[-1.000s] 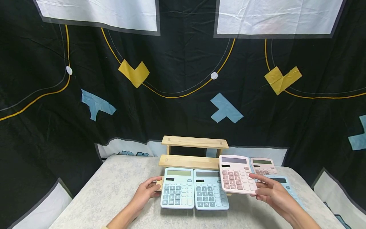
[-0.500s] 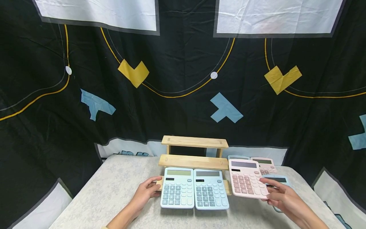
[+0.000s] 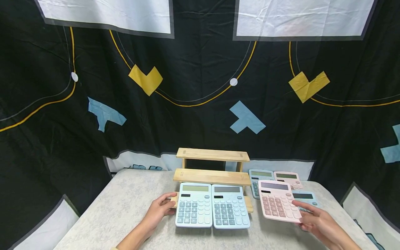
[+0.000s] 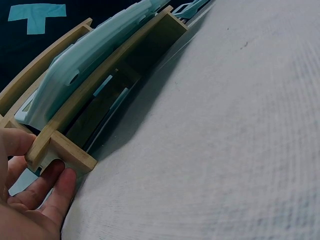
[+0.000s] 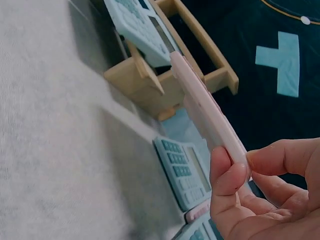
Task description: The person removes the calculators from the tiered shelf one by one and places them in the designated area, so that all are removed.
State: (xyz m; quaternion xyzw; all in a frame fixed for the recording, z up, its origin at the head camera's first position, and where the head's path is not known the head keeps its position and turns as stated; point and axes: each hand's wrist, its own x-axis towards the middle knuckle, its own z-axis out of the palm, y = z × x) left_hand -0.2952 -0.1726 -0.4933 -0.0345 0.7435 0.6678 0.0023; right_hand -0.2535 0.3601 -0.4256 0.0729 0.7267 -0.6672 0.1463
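My right hand (image 3: pixel 322 224) pinches the lower right edge of a pink calculator (image 3: pixel 278 201), thumb on one face and fingers on the other. In the right wrist view this calculator (image 5: pixel 212 110) is seen edge-on, raised over the table. My left hand (image 3: pixel 157 210) grips the left end of the lowest step of a tiered wooden stand (image 3: pixel 212 176); in the left wrist view its fingertips curl around the wooden end (image 4: pixel 47 150). Two light blue calculators, one on the left (image 3: pixel 193 208) and one on the right (image 3: pixel 231 210), lean side by side on that step.
Right of the stand on the pale table (image 3: pixel 125 198) lie a blue calculator (image 3: pixel 254 185), a pink one (image 3: pixel 286 176) and another blue one (image 3: pixel 306 197), the last partly covered by the held calculator. A black patterned cloth (image 3: pixel 200 132) hangs behind the table.
My right hand has carried the pink calculator right and toward me, away from the stand, uncovering the right blue calculator on the step and one on the table. My left hand stays put.
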